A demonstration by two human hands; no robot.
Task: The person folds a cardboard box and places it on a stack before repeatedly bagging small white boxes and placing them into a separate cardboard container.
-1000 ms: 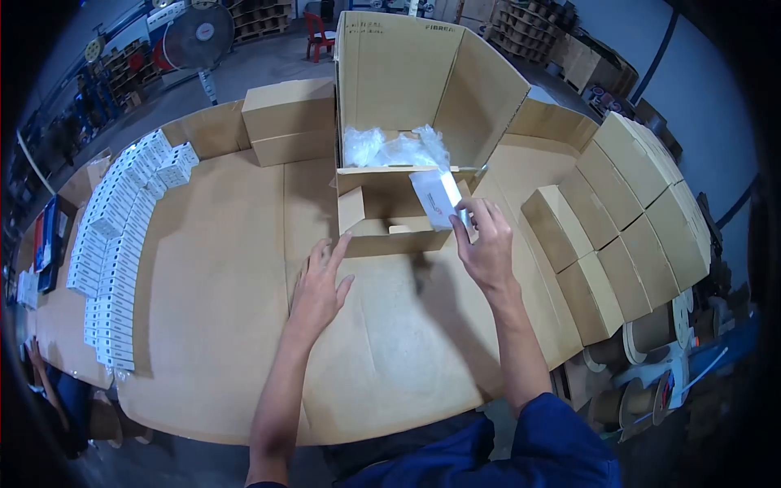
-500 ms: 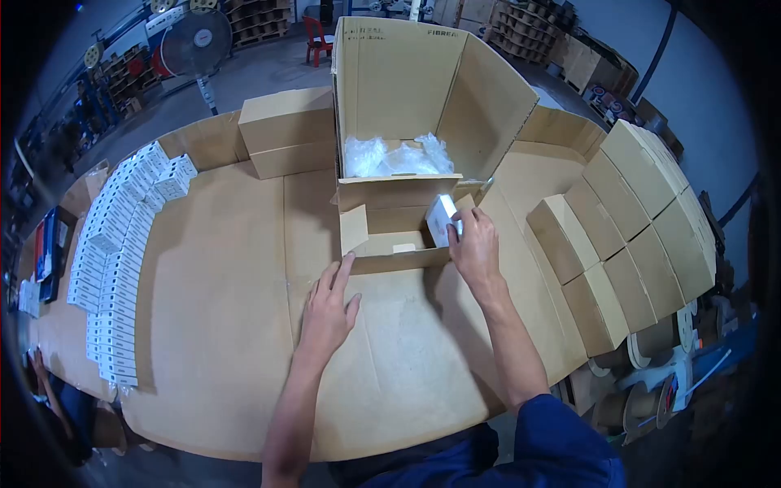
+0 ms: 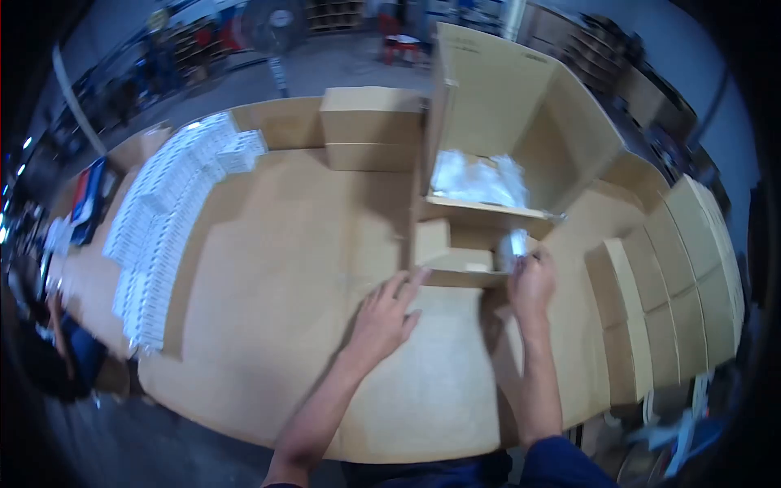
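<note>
My right hand (image 3: 533, 281) grips a small white box (image 3: 511, 250) at the right end of an open cardboard carton (image 3: 464, 279). Motion blurs the white box, and its lower part sits behind the carton's front wall. My left hand (image 3: 386, 313) is open, fingers spread, with its fingertips at the carton's front left corner. A small white piece (image 3: 478, 267) shows inside the carton near the front wall. Directly behind stands a large open cardboard box (image 3: 496, 98) with clear plastic bags (image 3: 480, 179) in it.
Rows of small white boxes (image 3: 163, 220) line the left side of the cardboard-covered table (image 3: 277, 268). Brown cartons (image 3: 675, 293) are stacked at the right, and another carton (image 3: 373, 126) stands at the back. A person's arm (image 3: 58, 329) shows at far left.
The view has turned left, so the whole scene sits farther right. My right hand has brought the white box slightly lower at the carton. My left hand stays by its front left corner.
</note>
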